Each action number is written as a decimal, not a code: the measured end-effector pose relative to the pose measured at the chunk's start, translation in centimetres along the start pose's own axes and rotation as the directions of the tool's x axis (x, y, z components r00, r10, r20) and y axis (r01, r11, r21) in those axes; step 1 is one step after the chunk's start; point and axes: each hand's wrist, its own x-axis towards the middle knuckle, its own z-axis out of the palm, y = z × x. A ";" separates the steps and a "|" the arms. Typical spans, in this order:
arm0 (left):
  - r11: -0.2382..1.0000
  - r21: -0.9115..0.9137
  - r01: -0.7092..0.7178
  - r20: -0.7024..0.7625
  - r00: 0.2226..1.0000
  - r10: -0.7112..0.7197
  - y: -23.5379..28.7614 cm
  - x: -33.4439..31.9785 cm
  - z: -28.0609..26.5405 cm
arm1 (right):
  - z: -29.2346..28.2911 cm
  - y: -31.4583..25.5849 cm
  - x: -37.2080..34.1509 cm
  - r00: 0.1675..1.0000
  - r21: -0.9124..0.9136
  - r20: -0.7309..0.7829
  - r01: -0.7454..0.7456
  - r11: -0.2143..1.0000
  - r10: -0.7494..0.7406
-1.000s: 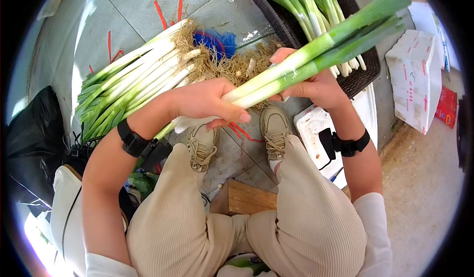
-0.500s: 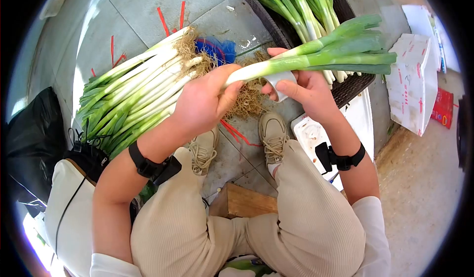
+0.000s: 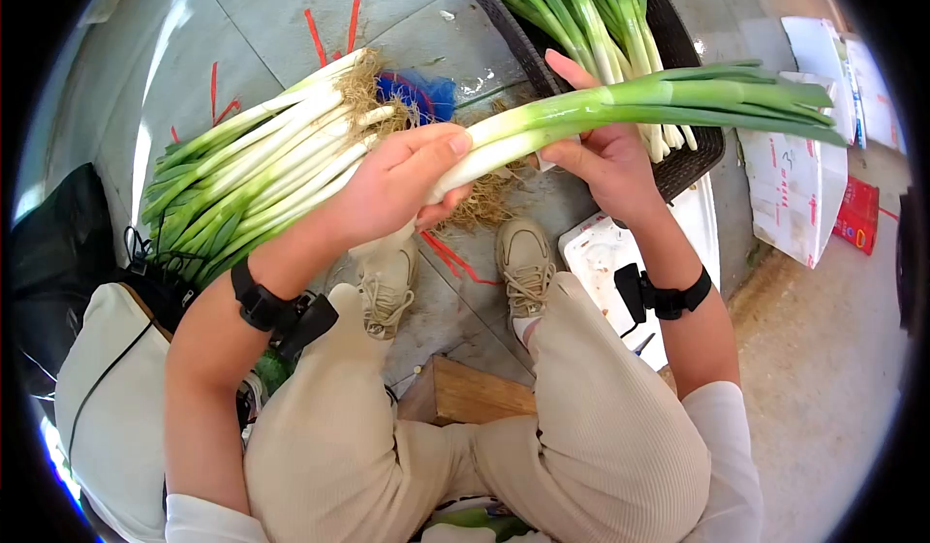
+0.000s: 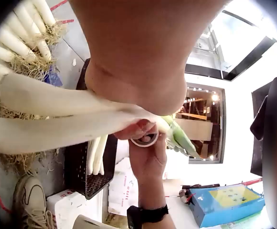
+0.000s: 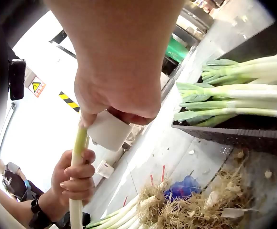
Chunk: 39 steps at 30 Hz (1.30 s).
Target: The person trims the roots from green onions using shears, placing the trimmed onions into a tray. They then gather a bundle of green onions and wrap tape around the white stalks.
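The pair of leeks (image 3: 620, 107) has been brought from a steep slant to nearly level over the last second, leaf tops pointing right; the white roll (image 5: 110, 131), plainly seen under the stalks half a second ago, is now mostly hidden by them in the head view; from this it is judged that the pair is being turned and steadied against the roll. The white ends are gripped by the left hand (image 3: 412, 170), its fingers wrapped round; the roll is held by the right hand (image 3: 610, 160), its thumb close to the stalks; the pair is held above the floor, between the rooted leek pile (image 3: 271, 170) and the dark basket (image 3: 710, 155). Red print is carried by the white carton (image 3: 785, 194), but no word can be read; a black symbol is shown on the yellow warning triangle (image 5: 35, 86); the lettering beneath is too small.
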 end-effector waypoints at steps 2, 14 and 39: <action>0.986 -0.126 0.107 0.141 0.986 -0.089 0.2 0.3 -0.2 | -0.2 0.1 -0.3 1.000 0.014 0.005 0.009 1.000 -0.009; 0.435 0.839 -0.328 -0.013 0.786 0.618 -0.6 0.6 0.9 | 1.6 -0.3 -0.9 0.976 0.200 -0.176 -0.095 0.975 0.131; 0.750 0.589 -0.301 0.122 0.951 0.285 0.7 -0.3 -1.2 | -0.8 -2.3 0.4 0.986 -0.384 0.169 0.078 0.920 -0.013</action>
